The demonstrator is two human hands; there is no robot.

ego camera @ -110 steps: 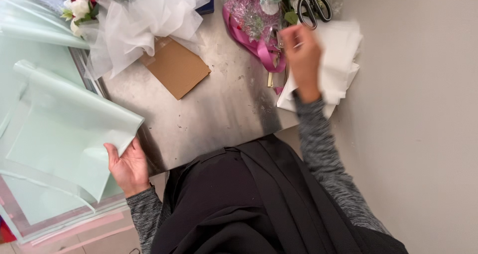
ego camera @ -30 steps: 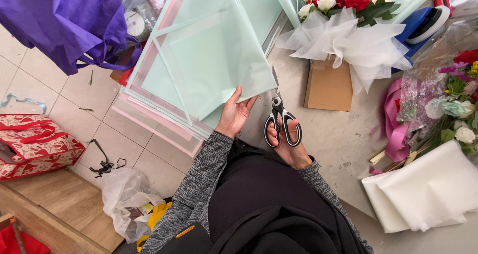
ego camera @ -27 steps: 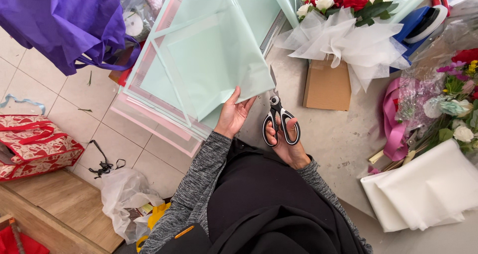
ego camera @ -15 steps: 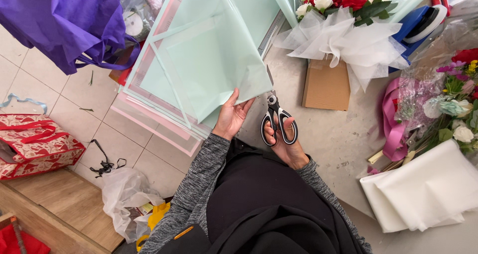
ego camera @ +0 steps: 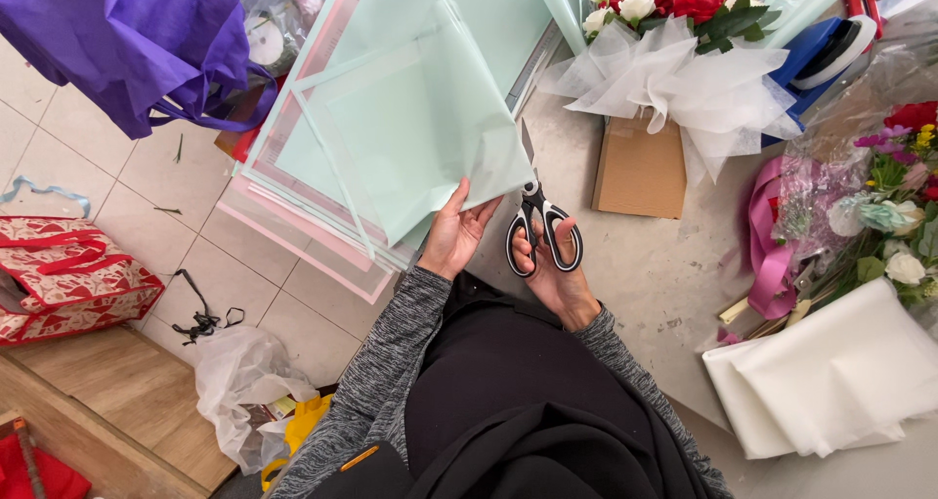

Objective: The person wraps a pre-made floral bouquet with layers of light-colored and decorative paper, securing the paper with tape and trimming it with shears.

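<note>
Wearer's torso: black garment and grey knit sleeves fill the bottom centre of the frame.
Right hand (ego camera: 555, 276): lower centre, fingers closed through the black loops of the scissors (ego camera: 535, 227); blades point up-frame and run under the sheet's lower right corner.
Left hand (ego camera: 455, 233): just left of the scissors, thumb and fingers pinching the lower edge of the mint sheet (ego camera: 410, 137).
Key relation: the sheet lies up-frame and left of both hands; its long axis runs from lower centre toward the upper middle. The scissor blades lie roughly along that axis at the sheet's right edge. The left hand is on the sheet itself; the right reaches it only through the blades.
Blade state: mostly hidden behind the sheet, cannot tell whether parted.
Under the sheet: a stack of mint and pink sheets (ego camera: 293, 216) overhanging the table edge, centre left.
Table (ego camera: 645, 264): grey, mottled, right half of frame.
Right edge: folded white wrap (ego camera: 831, 382) lower right; pink ribbon (ego camera: 767, 255) and loose flowers above it.
Upper right: brown card (ego camera: 640, 167) below a bouquet (ego camera: 684, 40) in white tulle.
Upper left: purple bag (ego camera: 127, 40) over tiled floor.
</note>
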